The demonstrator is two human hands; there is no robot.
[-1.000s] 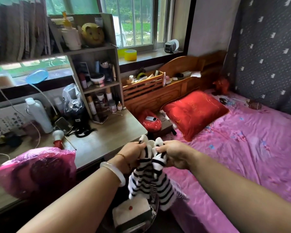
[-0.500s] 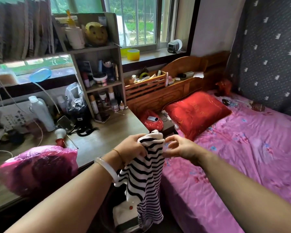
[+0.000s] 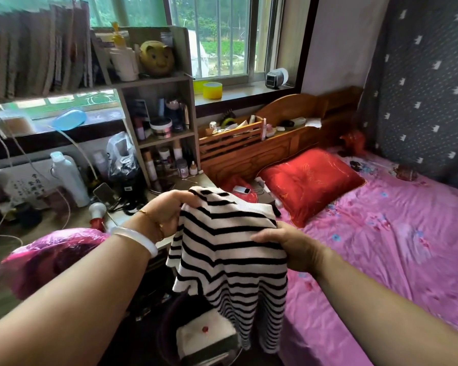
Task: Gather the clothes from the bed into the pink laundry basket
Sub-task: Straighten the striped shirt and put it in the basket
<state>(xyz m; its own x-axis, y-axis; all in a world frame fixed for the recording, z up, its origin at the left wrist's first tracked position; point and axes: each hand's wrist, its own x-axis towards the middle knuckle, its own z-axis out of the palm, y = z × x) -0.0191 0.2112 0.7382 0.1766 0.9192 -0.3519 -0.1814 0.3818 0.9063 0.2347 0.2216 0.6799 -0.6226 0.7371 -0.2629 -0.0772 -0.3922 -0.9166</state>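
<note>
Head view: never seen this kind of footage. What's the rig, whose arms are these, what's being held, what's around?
There is no machine here. A person wears one wide-angle camera on the head, looking forward and down, so the two forearms that enter from the bottom are the wearer's own.

Both hands grip a black-and-white striped garment: the left hand holds its upper left edge, the right hand pinches its right side. The garment hangs in the gap between the desk and the bed.

On the right is the bed with a pink sheet and a red pillow. On the left is a cluttered desk with a shelf unit of bottles and jars. No laundry basket can be clearly made out.
</note>
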